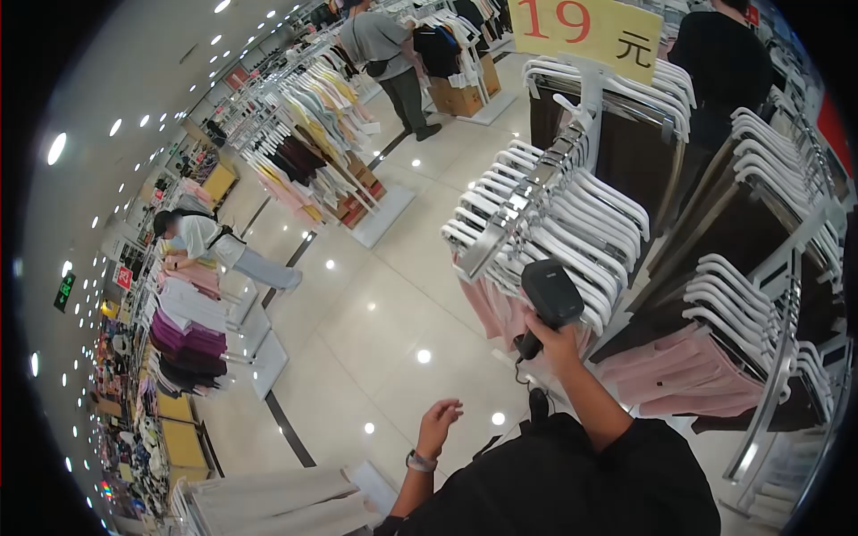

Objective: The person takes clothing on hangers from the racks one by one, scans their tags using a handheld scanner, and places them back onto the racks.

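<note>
Black cloth of the wearer's top fills the bottom of the head view. Out of it reaches the right hand, wrapped around the handle of a black handheld device, whose broad head points up and away from the fingers. What looks like a thin cord hangs below that grip, though it is too small to be sure. Lower and to the left, the left hand hovers half open, fingers loosely bent, with a watch on its wrist.

Just beyond the device, white hangers crowd a metal rail; whether they touch it, I cannot tell. Right of the right hand hang pink garments, and above it, farther off, stands a yellow price sign reading 19 元. Pale trousers lie left of the left hand. Well beyond both hands, a person in a grey top stands on the shiny floor.
</note>
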Demonstrator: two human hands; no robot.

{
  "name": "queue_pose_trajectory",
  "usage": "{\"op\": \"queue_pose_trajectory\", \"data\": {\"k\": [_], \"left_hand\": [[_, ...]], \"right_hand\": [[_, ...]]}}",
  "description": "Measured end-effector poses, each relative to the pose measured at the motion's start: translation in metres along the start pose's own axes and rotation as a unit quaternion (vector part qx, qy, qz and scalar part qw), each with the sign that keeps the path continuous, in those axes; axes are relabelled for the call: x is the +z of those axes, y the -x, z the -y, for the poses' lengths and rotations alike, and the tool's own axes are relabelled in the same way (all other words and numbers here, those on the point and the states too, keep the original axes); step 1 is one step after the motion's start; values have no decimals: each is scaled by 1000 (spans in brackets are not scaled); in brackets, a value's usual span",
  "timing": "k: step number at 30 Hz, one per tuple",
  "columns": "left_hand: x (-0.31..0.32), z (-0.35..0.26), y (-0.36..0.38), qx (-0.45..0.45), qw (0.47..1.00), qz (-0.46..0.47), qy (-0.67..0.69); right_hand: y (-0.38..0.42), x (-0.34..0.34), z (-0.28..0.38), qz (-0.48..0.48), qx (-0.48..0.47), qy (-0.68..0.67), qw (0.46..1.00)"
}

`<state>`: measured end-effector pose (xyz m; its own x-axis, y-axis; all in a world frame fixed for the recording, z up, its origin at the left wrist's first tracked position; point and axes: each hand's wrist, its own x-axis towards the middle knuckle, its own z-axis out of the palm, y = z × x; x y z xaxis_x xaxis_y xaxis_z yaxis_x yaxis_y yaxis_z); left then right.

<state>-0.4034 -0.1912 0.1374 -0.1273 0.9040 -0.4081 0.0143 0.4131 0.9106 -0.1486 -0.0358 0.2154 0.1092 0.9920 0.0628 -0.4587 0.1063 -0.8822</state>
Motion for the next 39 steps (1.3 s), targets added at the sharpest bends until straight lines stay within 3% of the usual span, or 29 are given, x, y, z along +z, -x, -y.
{"op": "queue_pose_trajectory", "data": {"k": [6,12,15,16,20,23,25,27,30,31,33,34,36,37,39], "left_hand": [[18,-67,-62,57,997,53,-4],[-2,-68,-105,41,993,108,-12],[-17,-71,-127,37,990,134,-16],[-21,-73,-134,40,988,149,-17],[-37,-95,-163,59,973,218,-53],[-56,-108,-183,113,954,264,-84],[-69,-121,-191,207,929,271,-141],[-80,-134,-196,222,924,277,-140],[-87,-158,-197,326,886,268,-192],[-86,-167,-194,325,882,281,-192],[-76,-186,-180,482,810,234,-238],[-69,-195,-171,484,805,247,-236],[-56,-211,-152,634,708,198,-241],[-52,-217,-144,637,704,206,-237],[-44,-225,-130,685,620,211,-318]], "right_hand": [[-8,3,-13,6,73,5,997],[-12,16,-16,-49,5,-23,999],[-5,36,10,-37,-40,-128,990],[-2,35,6,-13,-51,-93,994],[13,57,8,-87,-73,-108,988],[28,76,9,-113,-105,-111,982],[38,93,8,-141,-124,-91,978],[47,108,5,-174,-162,-81,968],[63,126,-4,-211,-162,-85,960],[70,133,-6,-221,-167,-93,956],[86,147,-11,-232,-182,-81,952],[94,154,-13,-229,-191,-71,952],[110,170,-16,-228,-189,-61,953],[118,179,-17,-216,-178,-53,959],[132,193,-27,-213,-151,-40,965]]}}
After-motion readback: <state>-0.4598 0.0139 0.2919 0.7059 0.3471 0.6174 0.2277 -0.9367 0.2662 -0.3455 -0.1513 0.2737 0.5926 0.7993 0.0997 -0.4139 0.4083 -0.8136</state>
